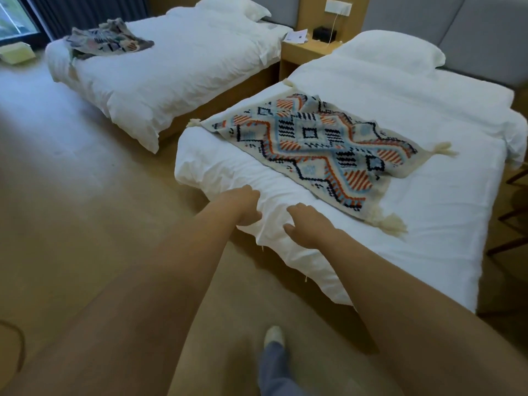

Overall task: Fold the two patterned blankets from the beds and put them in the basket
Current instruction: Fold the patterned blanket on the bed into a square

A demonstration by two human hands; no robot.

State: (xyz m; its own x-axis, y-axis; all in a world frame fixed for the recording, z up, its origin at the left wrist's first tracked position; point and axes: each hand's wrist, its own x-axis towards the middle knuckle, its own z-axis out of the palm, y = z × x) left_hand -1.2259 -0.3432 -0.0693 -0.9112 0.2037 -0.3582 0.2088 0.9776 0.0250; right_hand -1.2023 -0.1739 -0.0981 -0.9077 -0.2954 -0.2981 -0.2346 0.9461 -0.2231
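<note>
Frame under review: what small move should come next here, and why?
Probably lift the right hand to the nearest tasselled corner of the patterned blanket. The blanket lies spread, unfolded, on the white duvet; that hand and the left hand are on the duvet only, short of it.

Left hand [246, 207] and right hand [307, 224] grip duvet [288, 258] beside patterned blanket [314, 144].

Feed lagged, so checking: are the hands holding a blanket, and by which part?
No. The left hand and right hand grip the white duvet at its foot corner; the patterned blanket lies untouched.
</note>
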